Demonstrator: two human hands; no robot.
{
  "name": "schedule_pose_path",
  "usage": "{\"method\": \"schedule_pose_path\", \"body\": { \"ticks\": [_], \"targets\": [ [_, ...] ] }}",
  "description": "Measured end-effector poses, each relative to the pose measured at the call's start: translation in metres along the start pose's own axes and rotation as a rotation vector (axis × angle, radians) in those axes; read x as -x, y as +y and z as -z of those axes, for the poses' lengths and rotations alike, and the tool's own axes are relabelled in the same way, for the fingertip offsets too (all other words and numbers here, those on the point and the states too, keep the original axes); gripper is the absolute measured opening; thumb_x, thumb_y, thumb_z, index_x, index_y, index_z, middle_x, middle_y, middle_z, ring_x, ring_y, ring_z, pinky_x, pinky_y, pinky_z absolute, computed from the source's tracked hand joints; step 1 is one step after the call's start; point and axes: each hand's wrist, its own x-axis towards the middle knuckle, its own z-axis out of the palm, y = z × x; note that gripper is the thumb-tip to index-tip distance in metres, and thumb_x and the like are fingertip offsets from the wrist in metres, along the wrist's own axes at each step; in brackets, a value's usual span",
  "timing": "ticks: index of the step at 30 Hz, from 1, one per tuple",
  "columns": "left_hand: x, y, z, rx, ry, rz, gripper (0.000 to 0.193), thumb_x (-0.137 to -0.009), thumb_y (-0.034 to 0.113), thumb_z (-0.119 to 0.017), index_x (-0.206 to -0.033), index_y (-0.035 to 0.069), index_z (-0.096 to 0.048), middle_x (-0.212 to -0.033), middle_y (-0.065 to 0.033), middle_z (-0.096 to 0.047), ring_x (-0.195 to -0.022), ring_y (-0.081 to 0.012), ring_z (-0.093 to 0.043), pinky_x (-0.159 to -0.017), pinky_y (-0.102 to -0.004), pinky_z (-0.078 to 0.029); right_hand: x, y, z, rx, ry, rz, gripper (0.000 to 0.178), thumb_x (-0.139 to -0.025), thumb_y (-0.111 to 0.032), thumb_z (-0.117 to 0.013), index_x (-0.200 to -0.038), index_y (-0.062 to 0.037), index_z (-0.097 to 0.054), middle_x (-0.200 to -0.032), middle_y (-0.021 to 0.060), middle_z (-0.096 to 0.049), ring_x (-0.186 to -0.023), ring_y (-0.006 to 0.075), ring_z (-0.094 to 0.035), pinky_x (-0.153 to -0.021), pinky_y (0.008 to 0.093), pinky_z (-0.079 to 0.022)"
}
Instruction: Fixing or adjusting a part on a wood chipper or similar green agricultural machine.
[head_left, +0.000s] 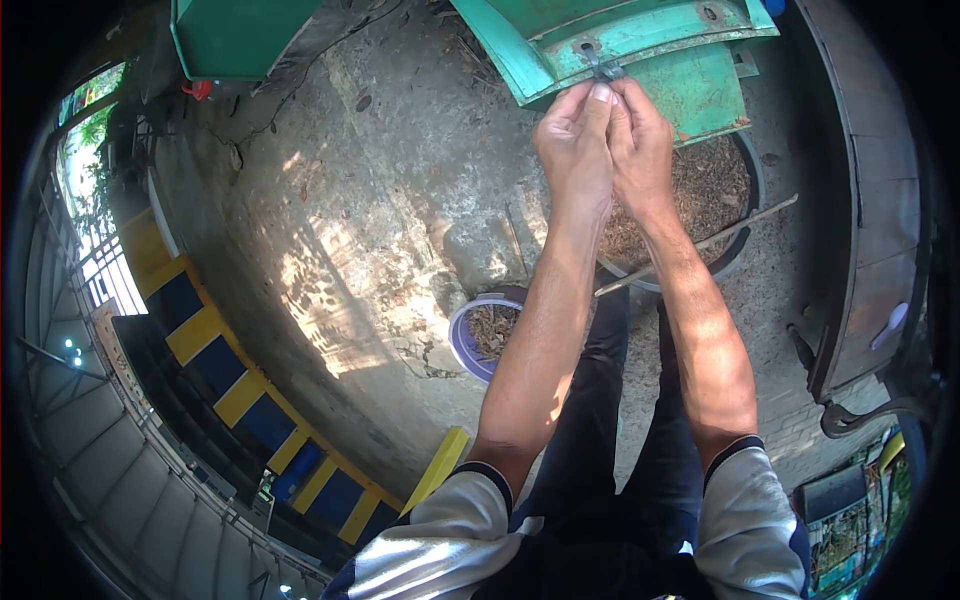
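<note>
Both arms reach forward to the rim of a green metal machine (640,50). My left hand (575,135) and my right hand (642,140) are pressed side by side, thumbs and fingertips pinched together. Between the fingertips is a small grey metal fastener (607,71), right at the machine's curved flange, just below a slot in it. Its exact kind is partly hidden by the fingers. Beneath the hands, a green sloping plate (690,95) juts out from the machine over a round tub (755,170) of brown chopped material.
A stick (735,228) lies across the tub. Near my left forearm stands a purple-rimmed bucket (456,340) with similar bits inside. A dark metal-clad body (885,200) rises at the right. Another green hopper-like part (230,40) is at upper left, and a yellow-and-blue striped edge (230,395) runs along the left.
</note>
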Motion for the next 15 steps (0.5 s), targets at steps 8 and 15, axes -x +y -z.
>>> {"method": "schedule_pose_path", "body": {
  "ticks": [8,15],
  "targets": [
    [0.003,-0.001,-0.014,-0.056,0.091,-0.004,0.026,-0.101,0.006,-0.065,-0.120,-0.012,-0.064,-0.104,-0.0121,-0.071,-0.087,-0.0111,-0.066,-0.075,-0.0236,-0.055,-0.002,0.015,-0.001,-0.143,-0.032,-0.073,0.015,-0.107,-0.014,-0.055,-0.106,-0.0021,-0.063,-0.075,0.0092,-0.066,-0.067,0.0118,-0.057,-0.060,0.0340,-0.049],
    [0.006,-0.003,-0.010,-0.192,0.084,-0.052,0.027,-0.102,0.006,-0.064,-0.122,-0.012,-0.063,-0.115,-0.0193,-0.072,-0.099,-0.0163,-0.069,-0.083,-0.0242,-0.055,0.004,0.019,0.013,-0.100,-0.179,-0.158,0.015,-0.106,-0.017,-0.059,-0.108,-0.0041,-0.066,-0.079,0.0079,-0.069,-0.071,0.0103,-0.058,-0.064,0.0348,-0.051]
  ]
}}
